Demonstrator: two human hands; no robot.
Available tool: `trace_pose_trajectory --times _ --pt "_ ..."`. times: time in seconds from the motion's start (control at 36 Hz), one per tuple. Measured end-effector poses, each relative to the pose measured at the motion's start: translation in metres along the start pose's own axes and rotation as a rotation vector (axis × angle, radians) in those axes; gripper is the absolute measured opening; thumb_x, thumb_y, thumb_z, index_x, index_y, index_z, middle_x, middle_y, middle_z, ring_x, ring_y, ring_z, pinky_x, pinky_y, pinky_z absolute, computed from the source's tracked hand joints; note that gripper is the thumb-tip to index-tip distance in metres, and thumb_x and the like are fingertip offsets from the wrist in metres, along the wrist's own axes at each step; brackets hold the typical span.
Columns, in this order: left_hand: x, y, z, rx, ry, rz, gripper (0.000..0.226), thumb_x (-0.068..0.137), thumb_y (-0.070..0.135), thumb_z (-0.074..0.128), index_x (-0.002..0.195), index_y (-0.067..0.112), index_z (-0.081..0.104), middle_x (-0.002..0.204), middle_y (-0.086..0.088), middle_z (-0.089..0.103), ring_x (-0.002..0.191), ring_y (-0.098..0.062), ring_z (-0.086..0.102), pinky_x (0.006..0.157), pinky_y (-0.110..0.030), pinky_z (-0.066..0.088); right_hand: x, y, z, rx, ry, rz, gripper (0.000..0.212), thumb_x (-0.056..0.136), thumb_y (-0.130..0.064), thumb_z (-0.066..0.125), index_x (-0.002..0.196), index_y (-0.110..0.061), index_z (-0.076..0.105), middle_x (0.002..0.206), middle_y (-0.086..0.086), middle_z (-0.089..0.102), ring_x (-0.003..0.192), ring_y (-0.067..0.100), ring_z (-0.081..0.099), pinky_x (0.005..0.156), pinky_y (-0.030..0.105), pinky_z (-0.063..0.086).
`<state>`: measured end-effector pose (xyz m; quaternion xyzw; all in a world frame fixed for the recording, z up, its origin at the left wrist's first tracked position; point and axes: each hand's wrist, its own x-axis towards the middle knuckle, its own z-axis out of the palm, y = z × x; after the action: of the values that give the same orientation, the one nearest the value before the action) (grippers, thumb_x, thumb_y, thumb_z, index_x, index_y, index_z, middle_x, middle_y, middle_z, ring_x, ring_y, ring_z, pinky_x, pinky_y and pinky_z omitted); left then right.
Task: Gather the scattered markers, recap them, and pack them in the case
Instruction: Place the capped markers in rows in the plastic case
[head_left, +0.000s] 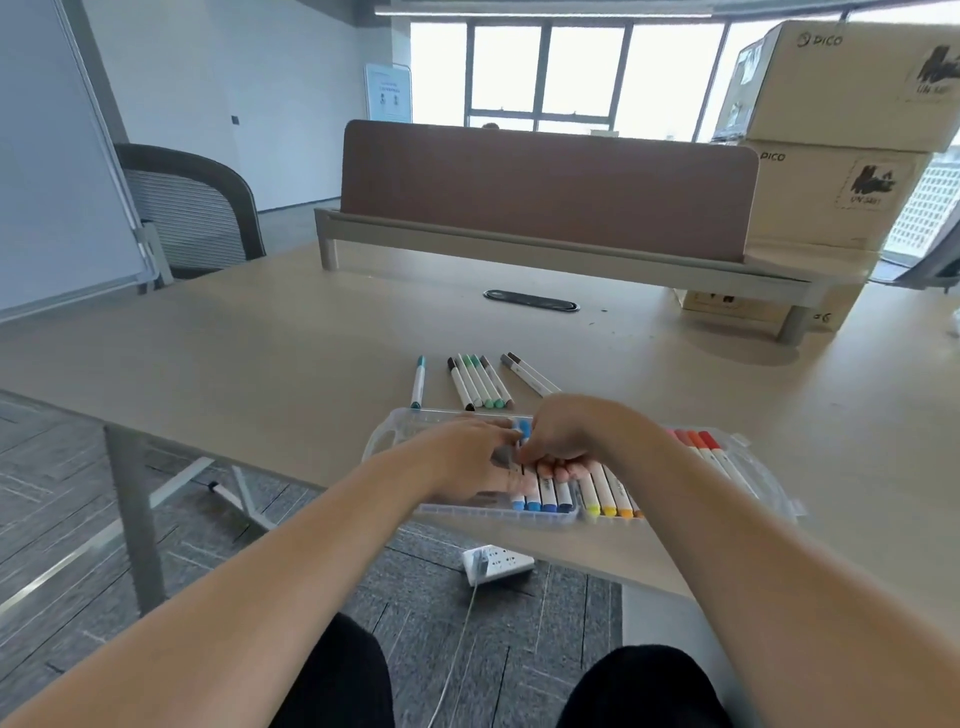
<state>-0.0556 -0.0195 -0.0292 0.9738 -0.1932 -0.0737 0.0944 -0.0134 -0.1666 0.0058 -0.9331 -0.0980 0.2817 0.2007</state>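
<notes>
Clear case (385, 435) at the worktop's (260, 338) near edge, packed markers (608, 496) in rows inside, left hand (462, 460) and right hand (569, 434) meeting above it, fingers curled, pinching a blue marker (523, 430), loose markers (480, 383) just behind.

Beige table (260, 338): brown divider panel (545, 187) along the far edge, black cable grommet (531, 301) just in front of it. Stacked cardboard boxes (831, 104) at the far right corner. Whiteboard (52, 182) and mesh chair (192, 208) off the left side. White power strip (496, 563) on grey carpet (78, 467) below the near edge.
</notes>
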Motion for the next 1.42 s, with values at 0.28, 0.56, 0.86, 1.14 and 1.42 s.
trace_pose_trajectory --times 0.28,0.56,0.86,1.14,1.42 --pt "0.001 -0.004 -0.011 -0.046 -0.076 0.007 0.053 0.093 0.049 0.052 0.141 0.028 0.05 0.156 0.01 0.034 0.141 -0.014 0.033 0.117 -0.04 0.027 0.002 -0.004 -0.003 -0.079 -0.025 -0.014 0.032 0.097 -0.019 0.056 0.067 -0.008 0.059 0.053 0.002 0.055 0.04 0.011 0.047 0.045 0.019 0.041" --pt "0.02 -0.045 -0.026 -0.641 0.387 -0.241 0.01 0.095 0.02 0.059 0.097 0.018 0.068 0.081 0.006 0.065 0.071 -0.014 0.06 0.062 -0.025 0.046 0.042 -0.017 -0.021 -0.134 0.296 -0.063 0.029 0.094 -0.024 0.06 0.084 0.002 0.064 0.072 0.013 0.066 0.055 0.02 0.057 0.06 0.029 0.051" --pt "0.052 -0.076 -0.043 -0.594 0.464 -0.302 0.018 0.096 0.016 0.052 0.097 0.018 0.07 0.088 -0.003 0.069 0.069 -0.018 0.059 0.056 -0.025 0.042 0.124 -0.046 -0.036 -0.263 0.392 0.041 0.012 0.09 -0.021 0.06 0.095 -0.011 0.061 0.099 0.006 0.062 0.093 0.028 0.062 0.082 0.035 0.053" --pt "0.064 -0.093 -0.041 -0.631 0.493 -0.322 0.017 0.096 0.021 0.052 0.088 0.02 0.067 0.086 0.002 0.07 0.067 -0.013 0.057 0.056 -0.025 0.037 0.152 -0.057 -0.042 -0.326 0.319 0.116 0.014 0.091 -0.018 0.056 0.08 -0.011 0.052 0.093 0.004 0.06 0.086 0.024 0.061 0.08 0.034 0.052" --pt "0.07 -0.093 -0.034 -0.669 0.464 -0.337 0.017 0.097 0.024 0.054 0.091 0.019 0.068 0.075 0.001 0.068 0.061 -0.017 0.059 0.059 -0.028 0.046 0.159 -0.051 -0.049 -0.334 0.37 0.101 0.024 0.091 -0.026 0.061 0.073 -0.013 0.052 0.083 0.004 0.059 0.082 0.024 0.06 0.071 0.031 0.048"
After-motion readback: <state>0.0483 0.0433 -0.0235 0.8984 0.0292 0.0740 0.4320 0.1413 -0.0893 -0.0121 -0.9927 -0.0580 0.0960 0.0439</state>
